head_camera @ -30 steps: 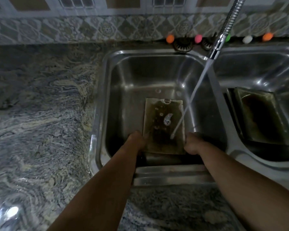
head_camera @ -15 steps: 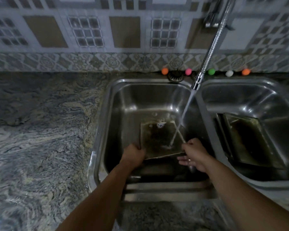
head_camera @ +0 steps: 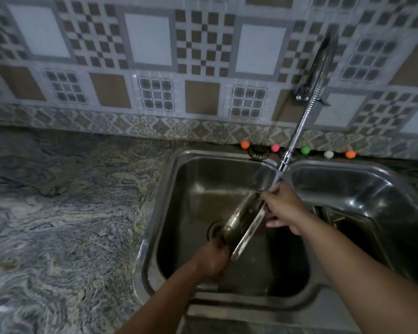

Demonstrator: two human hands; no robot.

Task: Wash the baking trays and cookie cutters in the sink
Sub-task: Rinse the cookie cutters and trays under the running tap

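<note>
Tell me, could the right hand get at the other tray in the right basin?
Probably yes. The second tray lies uncovered just beside the right hand, but that hand is gripping the tilted tray and must let go first.

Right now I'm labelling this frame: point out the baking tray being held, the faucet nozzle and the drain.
baking tray (head_camera: 243, 219), head view, on its tilted underside.
faucet nozzle (head_camera: 283, 162), head view, on its shiny tip.
drain (head_camera: 214, 231), head view, on its visible rim.

Dim, bluish indoor light, soft motion blur, wide-angle bending at edges, faint steel glints
</note>
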